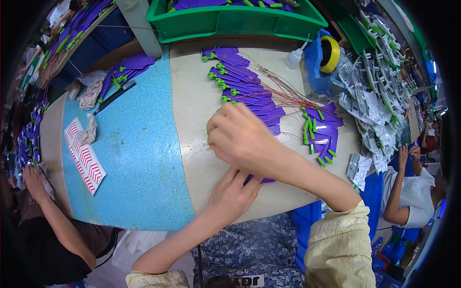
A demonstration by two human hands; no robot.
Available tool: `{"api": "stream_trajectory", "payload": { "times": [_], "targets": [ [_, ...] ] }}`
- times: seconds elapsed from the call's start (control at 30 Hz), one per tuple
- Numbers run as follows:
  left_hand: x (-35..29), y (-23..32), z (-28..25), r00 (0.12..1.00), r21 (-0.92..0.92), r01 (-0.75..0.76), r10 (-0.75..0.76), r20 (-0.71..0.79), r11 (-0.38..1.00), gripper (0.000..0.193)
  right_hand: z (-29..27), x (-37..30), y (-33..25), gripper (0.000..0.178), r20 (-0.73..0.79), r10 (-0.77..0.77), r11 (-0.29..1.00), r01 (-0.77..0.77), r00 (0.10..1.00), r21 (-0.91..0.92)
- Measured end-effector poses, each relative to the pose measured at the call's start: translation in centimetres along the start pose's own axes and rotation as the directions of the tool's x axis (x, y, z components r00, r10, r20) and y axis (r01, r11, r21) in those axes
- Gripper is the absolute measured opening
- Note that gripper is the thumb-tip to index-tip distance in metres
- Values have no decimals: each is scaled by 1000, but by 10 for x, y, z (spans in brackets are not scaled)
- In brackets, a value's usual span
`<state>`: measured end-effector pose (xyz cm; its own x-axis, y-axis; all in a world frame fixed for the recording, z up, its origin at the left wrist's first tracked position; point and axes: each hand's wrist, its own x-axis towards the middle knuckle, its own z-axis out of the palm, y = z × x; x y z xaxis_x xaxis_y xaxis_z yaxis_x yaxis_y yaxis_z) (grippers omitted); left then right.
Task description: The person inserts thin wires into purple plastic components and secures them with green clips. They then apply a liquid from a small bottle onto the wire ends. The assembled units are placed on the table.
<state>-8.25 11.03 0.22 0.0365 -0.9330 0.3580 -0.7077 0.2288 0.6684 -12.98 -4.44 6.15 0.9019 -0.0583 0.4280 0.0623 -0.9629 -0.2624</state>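
Note:
Low on the cream tabletop, my left hand (pixel 231 196) reaches forward with its fingers closed over a flat purple piece (pixel 267 181), mostly hidden under both hands. Just above it, my right hand (pixel 237 137) is curled with fingers pressed together; whatever they hold is hidden. Beyond my right hand lies an overlapping row of purple pieces (pixel 249 89) with green round parts at their left ends. Thin reddish wires (pixel 281 91) run from them to the right. There, green sleeves (pixel 309 129) lie on more purple pieces (pixel 329 132).
A green bin (pixel 235 24) of purple parts stands at the back. Right of it are a white squeeze bottle (pixel 294 58), a blue tape dispenser (pixel 317 67) and piled grey-white plastic parts (pixel 372 105). A striped card (pixel 85 158) lies on the blue mat (pixel 139 149). Other people work at both sides.

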Motion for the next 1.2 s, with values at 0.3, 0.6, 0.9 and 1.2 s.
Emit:
{"api": "stream_trajectory", "payload": {
  "times": [0.3, 0.6, 0.9, 1.2],
  "targets": [
    [34, -27, -9, 995, 85, 30, -22, -101, 996, 50, -77, -60, -33, 18, -76, 508, 862, -506, 858, 44],
    [30, -31, -9, 981, -337, 165, -189, -37, 927, 69, -16, -70, 1, 2, 215, 534, 731, -574, 818, 368],
    [32, -30, -10, 973, -338, 209, -231, -27, 918, 58, -19, -88, -1, 19, 302, 536, 624, -611, 788, 487],
    [36, -28, -8, 976, -260, 186, -210, -65, 947, 51, -20, -87, -12, 15, 215, 569, 691, -603, 794, 398]
  ]
}}
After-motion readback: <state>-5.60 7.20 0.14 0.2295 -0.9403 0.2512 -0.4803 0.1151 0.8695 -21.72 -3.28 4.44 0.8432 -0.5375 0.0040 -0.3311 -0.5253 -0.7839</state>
